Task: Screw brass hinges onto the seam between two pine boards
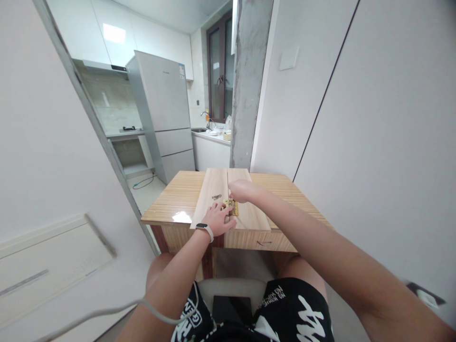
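Two pale wooden boards, a left board (210, 183) and a right board (254, 216), lie side by side with a narrow seam between them. A gold-coloured hinge (235, 208) sits across that seam. My left hand (218, 218) rests with fingers spread on the boards, its fingertips touching the hinge's left side. Above the hinge, my right hand (241, 191) is closed with the fingers bent downward; whatever is pinched in it is hidden. A small heap of dark screws (216, 196) lies on the left board, just beyond my left fingers.
Under the boards stands a wooden table (169, 199) with a front drawer (264, 242). A white cable (142, 302) crosses over my left forearm. Farther off are a grey fridge (167, 99) and a sink counter (213, 137). A wall rises at the right.
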`<state>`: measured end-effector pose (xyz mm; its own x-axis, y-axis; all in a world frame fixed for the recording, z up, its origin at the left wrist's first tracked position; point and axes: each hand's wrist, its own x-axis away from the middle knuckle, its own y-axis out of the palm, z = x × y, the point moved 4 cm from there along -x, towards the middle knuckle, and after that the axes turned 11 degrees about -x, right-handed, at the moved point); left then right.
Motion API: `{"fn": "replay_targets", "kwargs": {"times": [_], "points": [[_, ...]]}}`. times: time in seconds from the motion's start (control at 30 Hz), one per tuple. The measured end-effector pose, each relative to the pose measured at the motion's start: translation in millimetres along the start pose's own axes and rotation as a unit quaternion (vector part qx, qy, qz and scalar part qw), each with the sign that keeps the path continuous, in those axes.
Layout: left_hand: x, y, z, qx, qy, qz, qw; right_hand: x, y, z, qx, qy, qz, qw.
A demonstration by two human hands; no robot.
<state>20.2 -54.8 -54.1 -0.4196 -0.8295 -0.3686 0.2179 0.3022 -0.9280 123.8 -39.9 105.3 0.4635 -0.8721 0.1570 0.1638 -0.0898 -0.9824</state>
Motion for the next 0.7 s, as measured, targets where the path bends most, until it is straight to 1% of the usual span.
{"fn": "replay_targets", "kwargs": {"times": [0.13, 0.33, 0.4, 0.5, 0.63, 0.7], "points": [[0.3, 0.8, -0.8, -0.001, -0.001, 0.002, 1.0, -0.4, 2.4, 0.1, 0.003, -0.037, -0.004, 0.999], [0.4, 2.1, -1.6, 0.0, 0.002, 0.005, 1.0, -1.7, 5.3, 14.7, -0.017, -0.08, -0.006, 0.997], [0.1, 2.8, -2.3, 0.0, 0.0, 0.007, 1.0, -0.4, 6.2, 18.6, -0.027, -0.085, -0.012, 0.996], [-0.1, 3.3, -2.6, 0.003, 0.0, 0.007, 1.0, 2.2, 7.0, 20.4, -0.046, -0.065, -0.016, 0.997], [0.0, 2.3, -1.5, 0.005, -0.002, 0.001, 1.0, 5.0, 3.4, 17.9, -0.047, 0.003, 0.018, 0.999], [0.1, 1.6, -0.5, 0.006, -0.004, -0.002, 1.0, 5.1, 2.1, 14.7, -0.04, 0.02, 0.015, 0.999]]}}
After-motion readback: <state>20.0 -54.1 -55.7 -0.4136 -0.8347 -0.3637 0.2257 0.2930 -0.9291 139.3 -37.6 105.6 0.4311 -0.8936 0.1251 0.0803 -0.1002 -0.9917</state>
